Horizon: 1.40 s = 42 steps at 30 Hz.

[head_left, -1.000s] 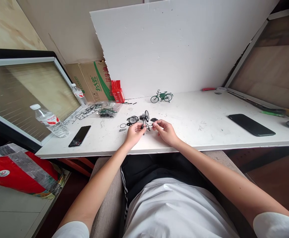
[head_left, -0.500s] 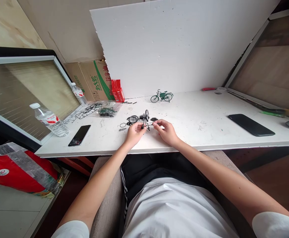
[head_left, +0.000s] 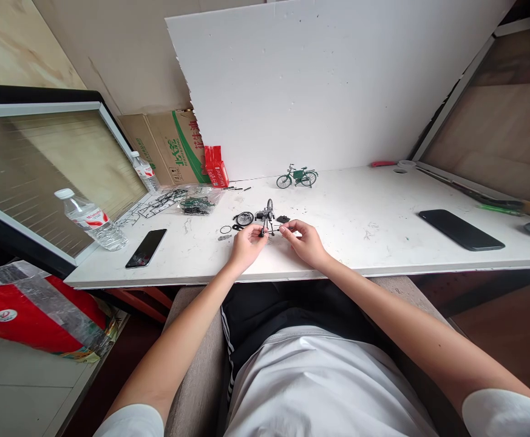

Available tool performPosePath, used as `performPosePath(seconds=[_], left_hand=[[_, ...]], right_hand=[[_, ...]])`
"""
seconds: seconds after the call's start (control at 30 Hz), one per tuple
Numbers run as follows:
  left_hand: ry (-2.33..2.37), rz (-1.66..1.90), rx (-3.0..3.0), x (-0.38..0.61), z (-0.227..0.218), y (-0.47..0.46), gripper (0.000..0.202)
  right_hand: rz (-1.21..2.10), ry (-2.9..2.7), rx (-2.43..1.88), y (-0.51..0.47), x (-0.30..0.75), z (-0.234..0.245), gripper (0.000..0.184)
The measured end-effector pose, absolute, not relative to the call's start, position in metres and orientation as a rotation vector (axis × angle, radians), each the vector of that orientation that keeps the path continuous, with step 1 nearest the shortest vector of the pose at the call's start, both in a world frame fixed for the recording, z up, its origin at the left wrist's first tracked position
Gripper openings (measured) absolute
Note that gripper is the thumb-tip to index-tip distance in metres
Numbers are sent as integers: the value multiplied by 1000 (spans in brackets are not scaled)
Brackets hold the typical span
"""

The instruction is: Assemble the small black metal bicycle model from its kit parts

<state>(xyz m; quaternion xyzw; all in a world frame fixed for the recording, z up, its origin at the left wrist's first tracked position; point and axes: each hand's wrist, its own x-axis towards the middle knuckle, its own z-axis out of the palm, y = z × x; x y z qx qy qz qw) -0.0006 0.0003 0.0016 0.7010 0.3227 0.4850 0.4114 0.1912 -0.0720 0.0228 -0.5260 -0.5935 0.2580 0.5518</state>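
Observation:
My left hand (head_left: pixel 248 247) is closed, its fingertips gripping a partly built model bicycle (head_left: pixel 266 224) by the dark frame. One spoked wheel on it points away from me. On the other side my right hand (head_left: pixel 305 244) pinches a thin dark rod (head_left: pixel 275 230) whose tip reaches to the frame; what kind of piece or tool it is, I cannot make out. Beyond my left hand lie a loose black wheel (head_left: pixel 245 218), a thin ring (head_left: pixel 225 229) and a small grey part (head_left: pixel 224 238). A small black piece (head_left: pixel 283 219) rests beyond my right fingers.
A finished green model bicycle (head_left: pixel 297 176) stands at the back. To the left are a bag of parts (head_left: pixel 196 205), black sprues (head_left: pixel 162 203), a red box (head_left: pixel 216 167), water bottles (head_left: pixel 92 220) and a phone (head_left: pixel 146 248). Another dark phone (head_left: pixel 461 229) lies right.
The model bicycle has tilted slightly, its wheel end shifting a little away from me. Both hands stay nearly in place with the same grips.

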Motion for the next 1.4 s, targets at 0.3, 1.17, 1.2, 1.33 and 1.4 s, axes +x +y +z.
performPosePath(seconds=[0.3, 1.17, 1.2, 1.33, 1.4], left_hand=[[806, 1243, 1776, -1, -1, 1, 19], [795, 1210, 1757, -1, 0, -1, 20], [797, 1210, 1761, -1, 0, -1, 20], [798, 1234, 1766, -2, 1, -2, 18], [802, 1236, 1762, -2, 1, -2, 17]], right_hand=[[575, -1386, -1263, -71, 191, 20, 50], [591, -1546, -1361, -73, 190, 23, 53], [574, -1563, -1362, -74, 190, 23, 49], [556, -1630, -1336, -74, 191, 20, 30], [558, -1646, -1306, -73, 192, 19, 29]])
